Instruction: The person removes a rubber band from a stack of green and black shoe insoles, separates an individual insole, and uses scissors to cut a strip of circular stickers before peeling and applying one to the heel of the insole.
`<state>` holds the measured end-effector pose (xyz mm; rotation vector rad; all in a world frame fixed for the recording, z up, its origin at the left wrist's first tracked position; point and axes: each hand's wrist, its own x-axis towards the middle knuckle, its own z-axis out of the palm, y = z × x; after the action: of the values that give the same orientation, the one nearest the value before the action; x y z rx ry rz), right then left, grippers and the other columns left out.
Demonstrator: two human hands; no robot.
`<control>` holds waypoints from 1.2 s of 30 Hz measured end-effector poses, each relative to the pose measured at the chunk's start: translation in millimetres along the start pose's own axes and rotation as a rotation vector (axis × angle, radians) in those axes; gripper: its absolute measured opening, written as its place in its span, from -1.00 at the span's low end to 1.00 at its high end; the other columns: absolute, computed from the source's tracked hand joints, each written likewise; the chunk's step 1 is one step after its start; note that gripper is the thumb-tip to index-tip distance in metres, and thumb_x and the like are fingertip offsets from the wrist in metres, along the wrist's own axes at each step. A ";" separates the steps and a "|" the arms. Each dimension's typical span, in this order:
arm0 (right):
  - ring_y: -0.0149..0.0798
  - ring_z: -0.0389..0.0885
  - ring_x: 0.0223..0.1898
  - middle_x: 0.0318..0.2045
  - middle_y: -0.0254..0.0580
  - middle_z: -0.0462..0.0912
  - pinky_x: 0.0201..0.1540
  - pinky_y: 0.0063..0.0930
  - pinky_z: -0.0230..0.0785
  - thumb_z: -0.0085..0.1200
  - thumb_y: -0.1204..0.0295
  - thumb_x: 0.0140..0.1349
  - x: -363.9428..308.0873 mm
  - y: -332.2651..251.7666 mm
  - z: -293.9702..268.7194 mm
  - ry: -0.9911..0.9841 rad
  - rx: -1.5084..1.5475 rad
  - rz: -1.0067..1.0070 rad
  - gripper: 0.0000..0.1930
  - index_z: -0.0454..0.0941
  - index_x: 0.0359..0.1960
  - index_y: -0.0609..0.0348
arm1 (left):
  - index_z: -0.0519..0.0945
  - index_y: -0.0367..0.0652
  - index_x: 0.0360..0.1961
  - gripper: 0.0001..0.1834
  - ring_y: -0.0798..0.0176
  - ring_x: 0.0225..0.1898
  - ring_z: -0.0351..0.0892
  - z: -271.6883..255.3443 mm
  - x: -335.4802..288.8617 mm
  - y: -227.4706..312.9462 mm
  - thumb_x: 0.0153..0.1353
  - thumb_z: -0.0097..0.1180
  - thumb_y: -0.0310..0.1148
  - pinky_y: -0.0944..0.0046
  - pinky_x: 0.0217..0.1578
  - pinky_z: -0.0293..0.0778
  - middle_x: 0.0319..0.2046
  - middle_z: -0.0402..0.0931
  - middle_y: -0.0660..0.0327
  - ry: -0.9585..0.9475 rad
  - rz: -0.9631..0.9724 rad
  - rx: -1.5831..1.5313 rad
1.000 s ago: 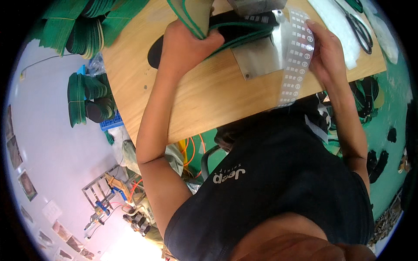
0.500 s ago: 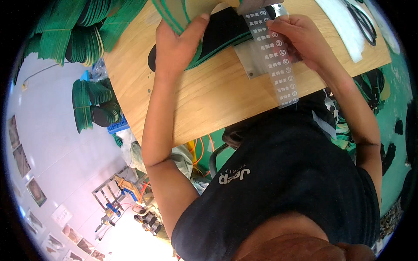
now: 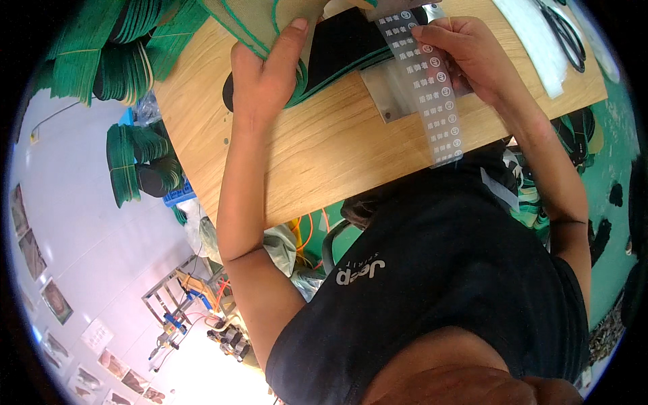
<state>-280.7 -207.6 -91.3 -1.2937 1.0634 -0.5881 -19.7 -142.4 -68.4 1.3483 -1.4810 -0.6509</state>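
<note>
My left hand [image 3: 266, 77] is closed on a beige insole [image 3: 260, 17] with green edges, its thumb lying over the top and part of the piece cut off by the upper rim. Under and beside it, a black insole [image 3: 341, 50] with a green rim lies on the wooden table [image 3: 317, 152]. My right hand [image 3: 476, 57] pinches a translucent label strip [image 3: 439, 111] bearing repeated white print. The strip hangs toward the table's near edge, crossing a thin translucent sheet [image 3: 388, 94]. A grey piece at the top edge covers the strip's far end.
Stacked green insoles [image 3: 81, 57] fill the upper left, with tied bundles [image 3: 125, 162] beside the table over a blue crate [image 3: 179, 194]. At the far right, black-handled scissors [image 3: 563, 37] lie by a white pad [image 3: 530, 40]. More insoles [image 3: 574, 138] sit beyond the table's right edge.
My left hand and the beige insole have shifted slightly left. My right hand still pinches the strip and has moved a little; the strip's upper part has shifted slightly.
</note>
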 end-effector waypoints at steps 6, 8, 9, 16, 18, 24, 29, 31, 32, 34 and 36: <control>-0.63 0.40 -0.74 -0.68 -0.50 0.50 -0.70 -0.77 0.15 0.13 0.23 0.35 7.5 7.7 -4.3 -0.062 0.011 -0.024 -0.75 0.57 -0.46 0.06 | 0.64 -0.24 -0.18 -0.77 0.33 -0.26 0.54 -2.7 -1.3 -12.9 0.27 0.17 -0.30 0.34 -0.17 0.42 -0.32 0.62 0.24 -0.025 0.056 0.118; -0.63 0.39 -0.74 -0.68 -0.50 0.50 -0.70 -0.76 0.14 0.12 0.22 0.35 4.6 5.6 -1.3 -0.032 -0.011 -0.039 -0.74 0.56 -0.46 0.07 | 0.66 -0.19 -0.27 -0.81 0.32 -0.42 0.57 6.3 -1.2 8.6 0.20 0.22 -0.29 0.30 -0.33 0.47 -0.49 0.62 0.21 -0.045 -0.035 0.160; -0.64 0.39 -0.73 -0.67 -0.49 0.50 -0.70 -0.76 0.15 0.12 0.22 0.36 2.5 3.9 -0.6 -0.022 -0.020 -0.049 -0.73 0.56 -0.46 0.08 | 0.65 -0.20 -0.22 -0.76 0.31 -0.34 0.58 8.2 -0.5 8.1 0.17 0.27 -0.28 0.30 -0.26 0.47 -0.41 0.64 0.21 -0.100 -0.026 0.226; -0.65 0.43 -0.69 -0.66 -0.50 0.49 -0.67 -0.76 0.17 0.07 0.18 0.38 -10.0 -4.3 3.6 0.042 -0.081 0.048 -0.71 0.59 -0.40 0.10 | 0.64 -0.19 -0.09 -0.43 0.11 -0.20 0.67 16.1 -1.8 11.4 -0.12 0.54 -0.15 0.20 -0.13 0.54 -0.25 0.68 0.12 -0.241 0.103 0.571; -0.65 0.44 -0.66 -0.65 -0.51 0.49 -0.64 -0.76 0.20 0.06 0.17 0.39 -9.4 -0.4 -0.6 -0.053 -0.068 0.001 -0.71 0.60 -0.38 0.10 | 0.64 -0.19 -0.11 -0.44 0.10 -0.21 0.67 16.8 0.3 11.1 -0.13 0.53 -0.17 0.20 -0.14 0.55 -0.26 0.68 0.11 -0.177 0.201 0.582; -0.60 0.52 -0.50 -0.46 -0.46 0.61 -0.45 -0.72 0.32 0.09 0.25 0.38 -18.8 16.0 -33.7 0.137 0.245 -0.089 -0.75 0.62 -0.26 0.19 | 0.56 -0.21 -0.03 -0.43 0.04 -0.19 0.58 15.3 -0.8 15.4 -0.08 0.41 -0.21 0.13 -0.13 0.49 -0.26 0.60 0.03 -0.140 0.185 0.568; -0.59 0.60 -0.44 -0.41 -0.39 0.65 -0.41 -0.76 0.41 0.11 0.26 0.37 -1.1 12.8 -17.8 0.085 0.257 -0.070 -0.78 0.62 -0.25 0.16 | 0.62 -0.24 -0.30 -0.81 0.36 -0.39 0.57 5.7 -1.8 13.6 0.03 0.25 -0.42 0.31 -0.31 0.48 -0.47 0.61 0.26 0.058 -0.012 0.093; -0.62 0.57 -0.54 -0.50 -0.43 0.63 -0.53 -0.79 0.35 0.12 0.22 0.36 0.7 4.0 -10.9 -0.046 0.056 0.012 -0.77 0.61 -0.30 0.11 | 0.60 -0.28 -0.24 -0.76 0.32 -0.29 0.57 -16.9 -2.5 -22.0 0.00 0.21 -0.51 0.30 -0.19 0.46 -0.35 0.61 0.24 0.173 0.034 0.027; -0.64 0.56 -0.60 -0.55 -0.45 0.62 -0.59 -0.81 0.32 0.12 0.19 0.36 2.0 -0.9 -8.4 -0.102 -0.051 0.051 -0.76 0.60 -0.32 0.09 | 0.59 -0.31 -0.21 -0.73 0.29 -0.23 0.57 -20.2 1.9 -28.7 -0.01 0.19 -0.56 0.30 -0.13 0.45 -0.28 0.61 0.23 0.227 0.064 -0.016; -0.54 0.52 -0.68 -0.62 -0.41 0.59 -0.67 -0.69 0.28 0.11 0.20 0.34 3.1 -2.4 -2.1 -0.022 -0.128 0.056 -0.73 0.59 -0.39 0.12 | 0.57 -0.32 -0.23 -0.74 0.26 -0.27 0.57 -15.7 -4.1 -23.1 -0.03 0.19 -0.60 0.30 -0.16 0.45 -0.31 0.58 0.24 0.291 0.017 -0.124; -0.27 0.60 -0.61 -0.57 -0.18 0.63 -0.56 -0.43 0.46 0.10 0.31 0.31 7.5 -14.5 -7.3 -0.019 -0.159 0.246 -0.75 0.62 -0.39 0.27 | 0.57 -0.33 -0.24 -0.73 0.25 -0.26 0.57 -7.5 -6.5 -7.5 -0.05 0.20 -0.61 0.30 -0.15 0.45 -0.31 0.58 0.23 0.266 0.010 -0.181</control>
<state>-281.0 -220.8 -79.2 -1.2777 1.2515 -0.3108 -10.6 -136.4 -74.3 1.2344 -1.1861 -0.5611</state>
